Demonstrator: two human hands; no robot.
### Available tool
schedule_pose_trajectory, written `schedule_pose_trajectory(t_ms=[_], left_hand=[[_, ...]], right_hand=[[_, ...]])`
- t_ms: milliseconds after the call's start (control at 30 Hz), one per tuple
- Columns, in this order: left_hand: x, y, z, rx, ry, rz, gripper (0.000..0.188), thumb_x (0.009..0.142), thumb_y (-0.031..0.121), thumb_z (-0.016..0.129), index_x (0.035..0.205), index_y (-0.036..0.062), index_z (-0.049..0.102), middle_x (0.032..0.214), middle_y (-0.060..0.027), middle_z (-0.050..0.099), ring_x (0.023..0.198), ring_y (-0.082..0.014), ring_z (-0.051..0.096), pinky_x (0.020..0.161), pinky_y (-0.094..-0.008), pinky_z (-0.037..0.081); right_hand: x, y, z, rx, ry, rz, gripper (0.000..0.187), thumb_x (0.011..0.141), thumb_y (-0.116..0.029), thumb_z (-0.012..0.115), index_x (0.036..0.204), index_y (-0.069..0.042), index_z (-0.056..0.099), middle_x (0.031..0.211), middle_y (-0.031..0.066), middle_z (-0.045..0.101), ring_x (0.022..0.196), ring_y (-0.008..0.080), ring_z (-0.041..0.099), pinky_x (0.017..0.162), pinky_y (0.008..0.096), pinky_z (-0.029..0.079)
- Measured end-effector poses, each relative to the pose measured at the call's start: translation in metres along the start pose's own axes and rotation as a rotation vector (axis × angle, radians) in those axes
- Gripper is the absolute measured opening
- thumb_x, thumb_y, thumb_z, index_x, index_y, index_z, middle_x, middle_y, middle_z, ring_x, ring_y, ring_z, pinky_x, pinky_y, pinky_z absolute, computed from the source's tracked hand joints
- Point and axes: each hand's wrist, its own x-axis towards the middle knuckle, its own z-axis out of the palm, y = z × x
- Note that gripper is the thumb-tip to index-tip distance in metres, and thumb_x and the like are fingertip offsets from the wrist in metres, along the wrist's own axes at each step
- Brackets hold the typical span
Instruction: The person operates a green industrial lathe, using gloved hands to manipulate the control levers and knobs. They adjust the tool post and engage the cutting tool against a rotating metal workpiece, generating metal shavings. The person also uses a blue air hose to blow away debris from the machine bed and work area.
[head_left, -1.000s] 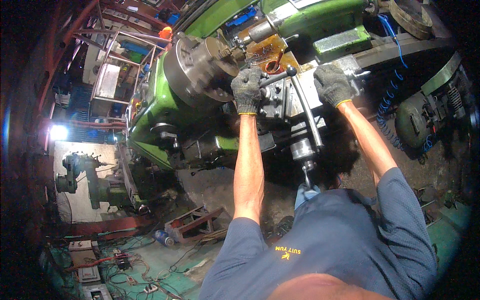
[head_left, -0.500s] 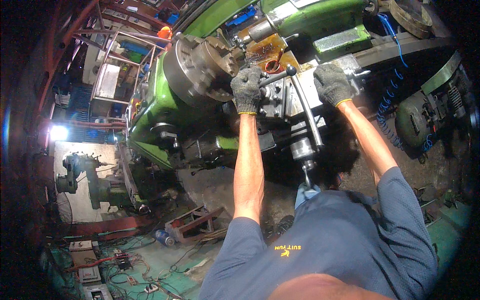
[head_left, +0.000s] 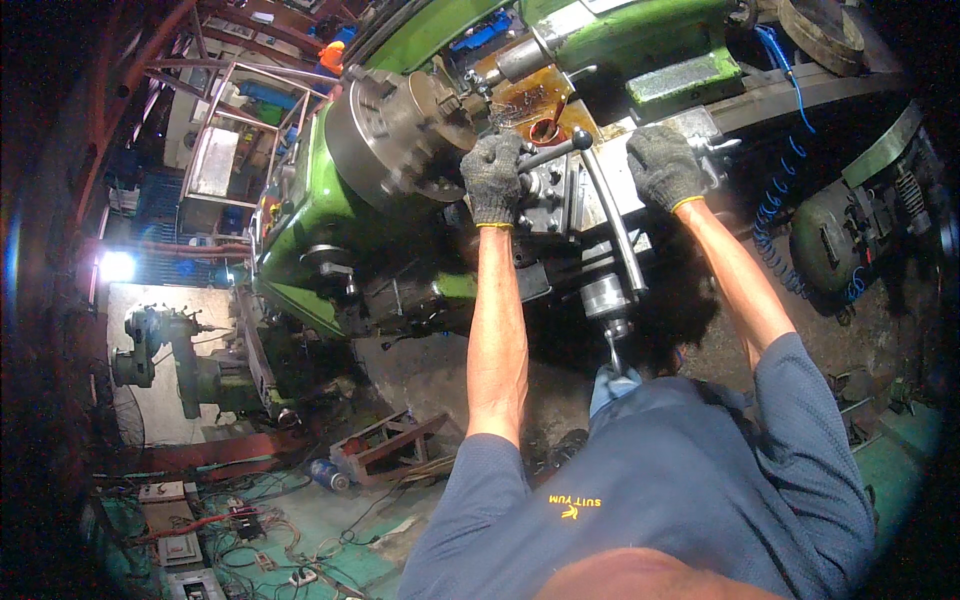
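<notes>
From the left: the chuck point(head_left: 400, 140) sits still on my green lathe point(head_left: 300, 230). My left hand point(head_left: 494, 178) grips the tool post handle point(head_left: 548, 152); my right hand point(head_left: 664, 166) clasps the carriage top point(head_left: 700, 125). I judge setup unfinished, cutting not begun.

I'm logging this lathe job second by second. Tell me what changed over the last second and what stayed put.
Nothing visibly moved. The gloved left hand is still closed on the long lever handle at the tool post, and the gloved right hand still rests on the grey carriage block. The chuck and the green lathe body sit as before; only the view shifted slightly.
</notes>
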Motion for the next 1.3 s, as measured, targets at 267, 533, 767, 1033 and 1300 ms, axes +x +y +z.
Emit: schedule_pose_trajectory(t_ms=[267,533,767,1033,1300], left_hand=[[0.002,-0.011,-0.001,0.044,-0.007,0.106,0.027,0.096,0.022,0.067,0.080,0.0008,0.074,0.069,-0.0053,0.068,0.062,-0.0112,0.060,0.059,-0.0318,0.047],[0.002,-0.012,0.001,0.052,0.006,0.081,0.029,0.098,0.021,0.066,0.080,-0.0003,0.074,0.069,-0.0051,0.069,0.061,-0.0116,0.060,0.059,-0.0316,0.047],[0.003,-0.013,0.002,-0.033,0.005,-0.011,0.029,0.097,0.022,0.067,0.081,-0.0004,0.074,0.071,-0.0053,0.069,0.062,-0.0114,0.060,0.060,-0.0316,0.048],[0.002,-0.008,0.001,0.013,-0.009,0.075,0.024,0.093,0.020,0.067,0.084,-0.0003,0.073,0.070,-0.0100,0.067,0.064,-0.0185,0.061,0.064,-0.0365,0.047],[0.003,-0.006,-0.002,0.127,-0.016,0.126,0.030,0.099,0.021,0.063,0.080,-0.0004,0.072,0.070,-0.0091,0.069,0.062,-0.0148,0.062,0.061,-0.0342,0.049]], right_hand=[[-0.001,0.001,0.003,0.006,0.002,0.004,0.013,0.087,-0.021,0.066,0.092,-0.008,0.064,0.094,0.0160,0.064,0.097,0.0374,0.062,0.091,0.0501,0.047],[-0.002,0.001,0.003,0.006,0.022,-0.007,0.013,0.087,-0.020,0.066,0.092,-0.008,0.064,0.094,0.0157,0.064,0.097,0.0371,0.062,0.091,0.0501,0.047],[-0.002,0.003,0.003,-0.010,0.002,-0.002,0.013,0.087,-0.020,0.066,0.093,-0.008,0.063,0.095,0.0153,0.064,0.098,0.0368,0.062,0.092,0.0498,0.047],[-0.002,-0.001,-0.002,0.021,0.009,0.007,0.013,0.087,-0.020,0.066,0.093,-0.008,0.063,0.096,0.0157,0.064,0.099,0.0368,0.062,0.092,0.0498,0.047],[-0.002,0.002,0.003,0.009,0.008,0.005,0.014,0.088,-0.020,0.066,0.093,-0.008,0.063,0.096,0.0153,0.064,0.099,0.0365,0.062,0.092,0.0492,0.047]])
